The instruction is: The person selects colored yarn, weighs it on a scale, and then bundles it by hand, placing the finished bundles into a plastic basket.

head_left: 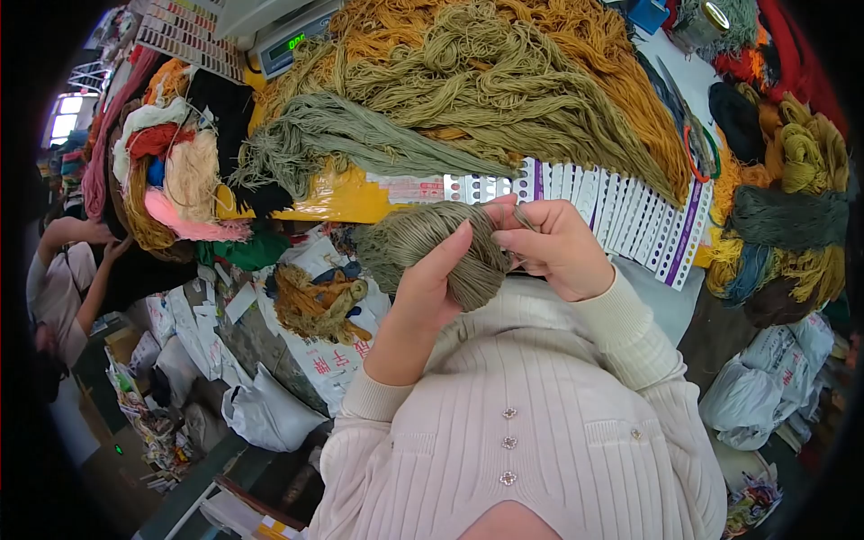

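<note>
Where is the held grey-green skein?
The grey-green skein is near the centre of the head view, in the left hand, just below the left end of the perforated cards.

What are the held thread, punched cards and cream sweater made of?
Held thread: spun fibre, low sheen, fine parallel strands; cotton or synthetic unclear.
Punched cards: likely coated paper or plastic; flat, white, rows of holes.
Cream sweater: matte knit, visible ribbing; fibre unclear.

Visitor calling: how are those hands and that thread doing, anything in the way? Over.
Left hand gripping olive skein. Right hand pinching at one end. Punched cards just beyond; nothing visibly blocking either hand.
</note>
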{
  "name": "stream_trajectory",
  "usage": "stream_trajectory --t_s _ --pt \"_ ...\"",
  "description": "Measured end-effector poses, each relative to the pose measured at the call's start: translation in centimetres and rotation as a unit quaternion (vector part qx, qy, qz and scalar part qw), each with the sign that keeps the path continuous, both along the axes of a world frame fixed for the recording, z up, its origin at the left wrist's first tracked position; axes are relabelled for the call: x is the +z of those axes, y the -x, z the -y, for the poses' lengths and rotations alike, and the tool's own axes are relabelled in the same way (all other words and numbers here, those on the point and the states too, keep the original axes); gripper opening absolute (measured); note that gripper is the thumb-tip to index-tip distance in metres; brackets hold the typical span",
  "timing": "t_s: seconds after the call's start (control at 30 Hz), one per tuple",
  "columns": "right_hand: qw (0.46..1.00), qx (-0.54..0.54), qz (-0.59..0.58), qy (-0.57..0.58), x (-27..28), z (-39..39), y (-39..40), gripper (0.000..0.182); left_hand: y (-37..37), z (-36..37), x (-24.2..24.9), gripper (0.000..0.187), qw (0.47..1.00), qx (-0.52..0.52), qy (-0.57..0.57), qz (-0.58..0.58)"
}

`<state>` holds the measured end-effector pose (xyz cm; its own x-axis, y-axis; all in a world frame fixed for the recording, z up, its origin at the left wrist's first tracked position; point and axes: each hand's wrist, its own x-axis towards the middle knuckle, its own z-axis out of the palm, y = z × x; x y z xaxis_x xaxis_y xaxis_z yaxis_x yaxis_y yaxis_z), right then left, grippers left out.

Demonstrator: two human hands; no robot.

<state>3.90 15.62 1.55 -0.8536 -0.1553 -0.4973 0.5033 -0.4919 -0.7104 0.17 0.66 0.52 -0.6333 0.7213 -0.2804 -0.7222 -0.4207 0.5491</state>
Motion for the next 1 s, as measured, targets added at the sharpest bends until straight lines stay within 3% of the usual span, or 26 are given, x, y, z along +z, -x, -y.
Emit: stream_trajectory --t_s 0.37,0.47,0.67,0.77,0.87,1.0 --pt "0.999 -0.022 -0.001 0.035 -0.7 -0.1 -0.2 0.009 0.2 0.2 -0.1 0.043 0.998 0.019 -0.023 0.048" --pt "0.999 -0.028 -0.005 0.039 -0.7 -0.1 -0.3 0.009 0.3 0.1 0.0 0.035 0.996 0.019 -0.055 0.061" --pt "0.997 -0.033 -0.025 0.072 -0.1 -0.1 -0.1 0.010 0.3 -0.1 -0.2 0.031 0.998 0.009 -0.009 0.068" --pt "0.998 -0.021 -0.013 0.063 -0.6 -0.3 -0.2 0.010 0.2 -0.1 -0.3 0.030 0.997 0.010 -0.015 0.072" --pt "0.996 -0.008 -0.053 -0.065 1.2 0.2 0.1 0.011 0.2 -0.3 -0.5 0.030 0.997 0.024 0.004 0.077" --pt "0.993 0.020 -0.066 -0.092 0.0 -0.1 -0.1 0.012 0.2 -0.2 -0.6 0.031 0.997 0.026 0.014 0.065"
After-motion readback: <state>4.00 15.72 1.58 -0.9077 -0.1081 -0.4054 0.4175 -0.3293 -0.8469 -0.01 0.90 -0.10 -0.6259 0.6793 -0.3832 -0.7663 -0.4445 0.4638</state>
